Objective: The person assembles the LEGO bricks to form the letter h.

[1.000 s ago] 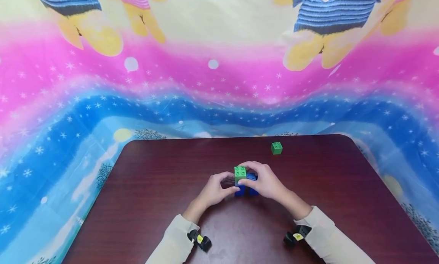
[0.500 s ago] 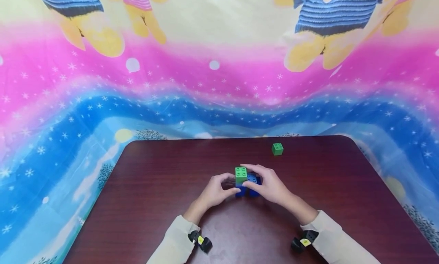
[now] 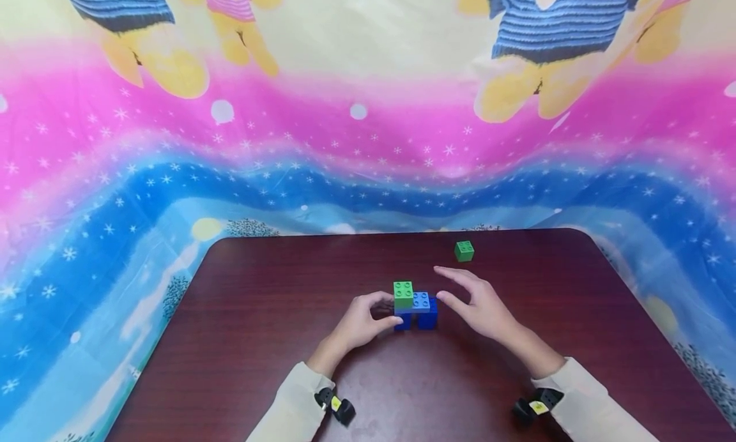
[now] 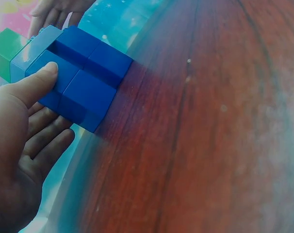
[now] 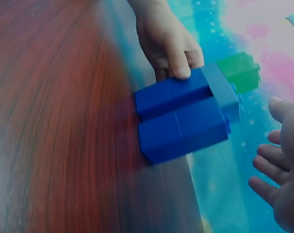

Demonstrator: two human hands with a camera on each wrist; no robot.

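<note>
On the table stands a small structure of toy building bricks. Two side-by-side columns of dark blue bricks [image 5: 186, 133] form its base, a narrow gap between them. A lighter blue brick [image 3: 421, 301] bridges both columns, and a green brick [image 3: 403, 295] sits on its left end. My left hand [image 3: 356, 320] grips the left column, its thumb pressed on a dark blue face in the left wrist view; the far fingers are partly hidden in the head view. To the right, my right hand [image 3: 482, 308] is apart from the bricks, fingers spread and holding nothing.
A loose green brick [image 3: 464, 251] lies near the back edge of the dark red-brown table [image 3: 276, 269]. Behind the table hangs a colourful printed cloth [image 3: 356, 148]. Each wrist wears a black camera, the right one [image 3: 537, 407] beside the cuff.
My right hand has let go of the structure and moved off to the right, its fingers opening. The left hand stays at the left column. The bricks are nearly unmoved.
</note>
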